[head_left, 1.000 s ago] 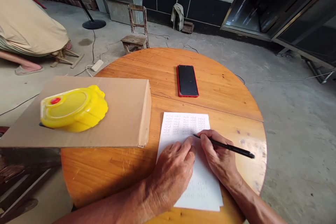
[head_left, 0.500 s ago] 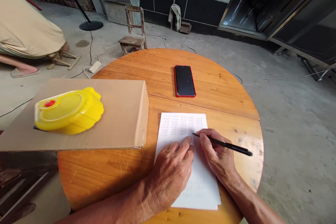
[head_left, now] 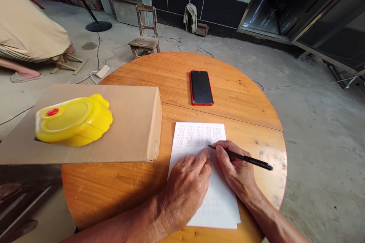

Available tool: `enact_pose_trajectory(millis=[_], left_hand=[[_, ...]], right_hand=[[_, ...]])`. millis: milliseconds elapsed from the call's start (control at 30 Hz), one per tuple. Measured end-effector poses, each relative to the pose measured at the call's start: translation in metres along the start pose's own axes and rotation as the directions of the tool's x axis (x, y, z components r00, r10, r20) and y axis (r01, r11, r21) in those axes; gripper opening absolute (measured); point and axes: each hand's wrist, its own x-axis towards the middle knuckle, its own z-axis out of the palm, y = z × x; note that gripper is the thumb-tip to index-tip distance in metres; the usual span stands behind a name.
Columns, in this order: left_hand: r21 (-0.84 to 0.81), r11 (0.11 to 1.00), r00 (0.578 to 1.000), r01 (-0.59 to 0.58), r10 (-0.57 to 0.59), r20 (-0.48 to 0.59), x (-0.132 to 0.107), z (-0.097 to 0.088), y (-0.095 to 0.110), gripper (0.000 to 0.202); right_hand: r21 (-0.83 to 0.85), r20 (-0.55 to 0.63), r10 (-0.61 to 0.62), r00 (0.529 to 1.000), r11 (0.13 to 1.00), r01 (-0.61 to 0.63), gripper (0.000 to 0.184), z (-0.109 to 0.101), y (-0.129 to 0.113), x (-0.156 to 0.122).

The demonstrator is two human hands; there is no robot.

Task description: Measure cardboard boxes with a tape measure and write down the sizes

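Note:
White paper (head_left: 219, 182) lies on the round wooden table (head_left: 137, 193), its upper part covered with rows of small handwritten characters in columns. My right hand (head_left: 235, 167) is closed around a black pen (head_left: 248, 158), whose tip touches the paper at the end of a lower row. Flat on the sheet, left of the pen, rests my left hand (head_left: 189, 182) with its fingers stretched forward and the index fingertip just below the writing. Fainter marks show near the bottom of the paper, partly covered by the left hand.
A black phone in a red case (head_left: 201, 88) lies beyond the paper. At the left, a cardboard box (head_left: 128, 121) overhangs the table edge, bearing a yellow plastic object with a red button (head_left: 75, 119). A small wooden chair (head_left: 145, 41) stands behind; another person's foot (head_left: 27, 74) shows far left.
The pen tip has shifted very slightly left on the same row. My left hand stays in place on the paper.

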Motion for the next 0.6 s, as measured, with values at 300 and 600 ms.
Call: enact_pose_trajectory(millis=[300, 600], left_hand=[[-0.012, 1.000, 1.000, 0.004, -0.004, 0.006, 0.0007, -0.0001, -0.0007, 0.020], [0.005, 1.000, 1.000, -0.012, 0.012, -0.010, -0.0005, 0.0009, -0.0008, 0.024]], right_hand=[[-0.019, 0.005, -0.009, 1.000, 1.000, 0.009, 0.019, 0.0028, -0.0003, 0.0003], [0.018, 0.018, 0.020, 1.000, 1.000, -0.020, 0.019, 0.0002, 0.0000, -0.0005]])
